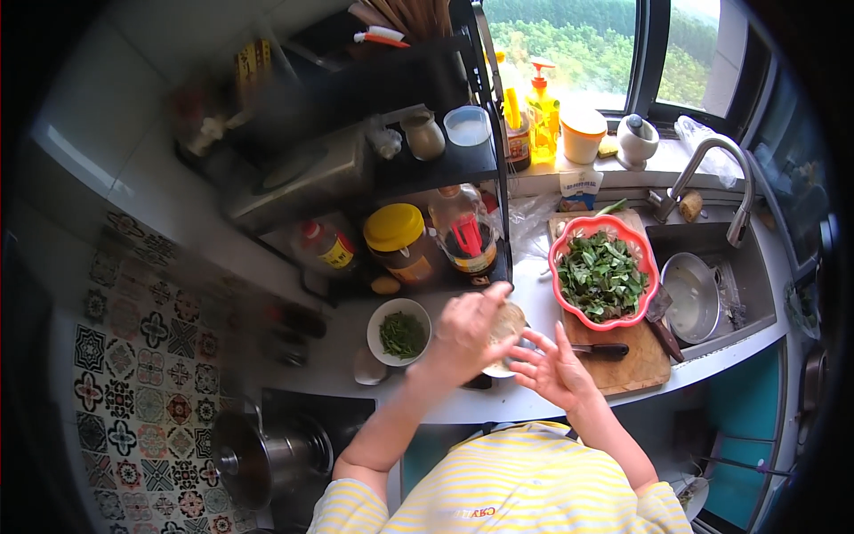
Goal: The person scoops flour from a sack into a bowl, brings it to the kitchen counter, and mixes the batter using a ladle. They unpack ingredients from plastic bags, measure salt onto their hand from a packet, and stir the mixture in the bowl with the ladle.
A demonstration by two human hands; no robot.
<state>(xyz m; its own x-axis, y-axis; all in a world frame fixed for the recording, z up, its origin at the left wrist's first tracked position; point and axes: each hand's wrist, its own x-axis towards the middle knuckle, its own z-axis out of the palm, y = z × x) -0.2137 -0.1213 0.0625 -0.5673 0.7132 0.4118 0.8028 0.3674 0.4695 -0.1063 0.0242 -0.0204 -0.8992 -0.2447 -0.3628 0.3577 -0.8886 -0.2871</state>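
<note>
My left hand [470, 330] is raised over the counter, blurred, with bent fingers; I cannot tell whether it holds anything. Just beside it is a pale brown item [508, 322], partly covered by the fingers, and below that shows the rim of a white bowl [499, 370]. My right hand [552, 368] faces it, palm turned up, fingers apart and nothing in it. A knife's black handle [604, 350] lies on the wooden cutting board [624, 375] near my right wrist. To the left stands a white bowl [400, 304] of chopped greens [402, 335].
A red plastic basket [652, 267] of leafy greens [600, 277] sits on the board beside a cleaver [666, 337]. The sink [750, 294] holds a metal bowl [690, 300] under a faucet [710, 143]. Bottles and jars [395, 230] fill the black rack [440, 167]; a pot [267, 460] is lower left.
</note>
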